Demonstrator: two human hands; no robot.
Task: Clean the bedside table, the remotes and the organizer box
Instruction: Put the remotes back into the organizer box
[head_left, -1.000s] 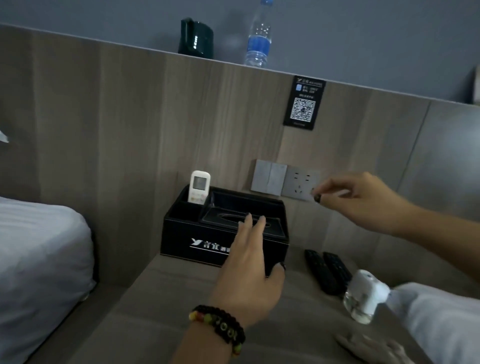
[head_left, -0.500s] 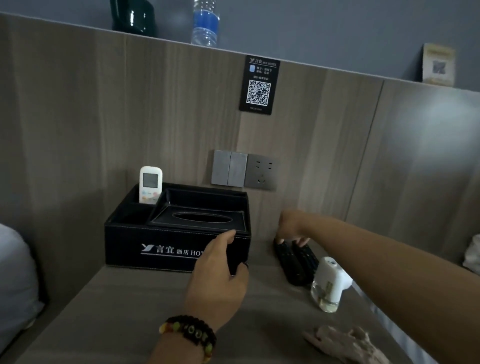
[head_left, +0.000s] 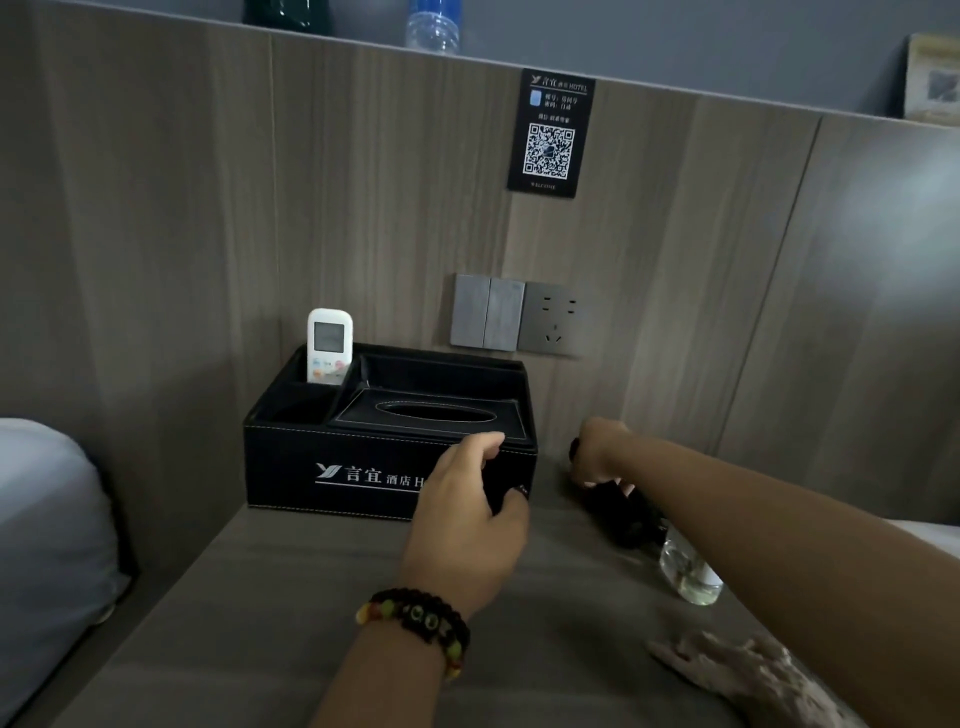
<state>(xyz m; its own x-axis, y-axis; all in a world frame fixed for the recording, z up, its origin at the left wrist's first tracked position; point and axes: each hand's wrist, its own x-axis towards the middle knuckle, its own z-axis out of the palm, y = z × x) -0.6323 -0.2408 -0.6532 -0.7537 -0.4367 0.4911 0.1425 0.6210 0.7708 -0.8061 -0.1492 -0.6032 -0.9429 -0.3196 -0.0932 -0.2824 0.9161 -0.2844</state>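
On the bedside table (head_left: 291, 618), against the far wood-panelled wall: black organizer box (head_left: 332, 467), white hotel lettering on its near face, tissue slot in the lid. White remote (head_left: 329, 347) upright in the box's far-left compartment, screen facing the camera. Left hand (head_left: 465, 514), beaded bracelet (head_left: 415, 621) at the wrist, clasping the box's near right corner, fingers curled over the top edge and thumb against the right side. Right hand (head_left: 597, 457) reaching across to the right of the box, fingers curled down onto the black remotes (head_left: 626, 517); looks like a grip on their far ends, though too dark and blurred to be sure. Black remotes lying flat on the table, side by side, just right of the box. Small clear bottle (head_left: 688, 574) standing just near of those remotes, partly hidden by the right forearm. Crumpled cloth (head_left: 748, 675) on the table at the near right corner. Grey light switch (head_left: 487, 312) and socket (head_left: 555, 319) on the wall above the box; black QR-code sign (head_left: 550, 132) higher up. Water bottle (head_left: 434, 23) and dark kettle (head_left: 288, 15) on the ledge along the top. Grey bedding (head_left: 47, 535) at the left edge.
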